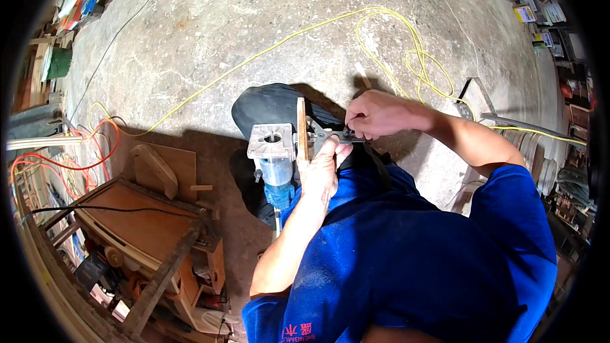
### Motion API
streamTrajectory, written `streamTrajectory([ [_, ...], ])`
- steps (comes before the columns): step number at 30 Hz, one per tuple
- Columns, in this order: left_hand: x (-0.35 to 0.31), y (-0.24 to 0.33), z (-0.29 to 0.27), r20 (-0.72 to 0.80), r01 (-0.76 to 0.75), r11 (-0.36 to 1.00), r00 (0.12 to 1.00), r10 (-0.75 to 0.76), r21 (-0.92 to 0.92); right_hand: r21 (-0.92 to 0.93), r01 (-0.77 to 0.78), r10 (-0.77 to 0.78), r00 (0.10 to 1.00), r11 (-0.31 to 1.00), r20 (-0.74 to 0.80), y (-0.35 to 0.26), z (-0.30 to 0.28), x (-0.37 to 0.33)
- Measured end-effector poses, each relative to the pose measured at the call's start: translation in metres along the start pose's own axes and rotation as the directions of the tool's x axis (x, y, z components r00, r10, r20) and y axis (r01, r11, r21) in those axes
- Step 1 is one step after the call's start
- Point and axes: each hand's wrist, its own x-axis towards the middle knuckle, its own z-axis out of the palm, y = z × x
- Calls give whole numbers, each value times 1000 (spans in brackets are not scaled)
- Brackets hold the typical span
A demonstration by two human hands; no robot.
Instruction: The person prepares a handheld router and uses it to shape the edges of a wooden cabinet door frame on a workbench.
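A: Head view: what is being handled?

B: A power tool (pixel 276 178) was noted in front of the body. Just right of it, a metal bracket (pixel 322 133) is gripped between thumb and fingers by the left hand (pixel 325 168); a wooden strip (pixel 302 128) is seen between tool and bracket. The right hand (pixel 376 114) is placed further right of the tool, fingers narrowed together at the bracket's end; whether a small part is pinched cannot be told.

A: Risks?

B: Judged: the bracket could be twisted loose if too little grip is kept while force is applied from the right. Any small part, if dropped, could be lost on the concrete floor (pixel 210 32) beyond the tool. The tool's support is not made out; a knock could tip it.

A: Materials?

B: Tool: blue housing, clear section, square metal plate (pixel 259 147) pierced by a round hole. Bracket: grey, flat, angular. Strip: narrow, straight-edged. Floor: rough, mottled.
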Motion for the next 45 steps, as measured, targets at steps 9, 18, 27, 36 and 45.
streamTrajectory([
  [9, 2, -1, -5, 6, 6, 1000, 1000, -6, 4, -347, 97, -112, 993, 933, -23, -1, 2, -1],
  [18, -1, 2, -1, 18, -2, 1000, 1000, 3, -12, -253, 327, -338, 941, 911, -1, 4, 4, 4],
  [27, 1, 0, -1, 31, -14, 1000, 999, 14, -15, -351, 518, -520, 849, 780, 98, 8, -1, 9],
  [36, 0, 0, -1, 39, -18, 1000, 999, 19, -23, -315, 400, -393, 915, 860, 89, -4, -3, 10],
  [45, 5, -4, -6, 55, 3, 1000, 998, -2, -13, -339, 164, -175, 985, 926, -2, -12, 1, 8],
])
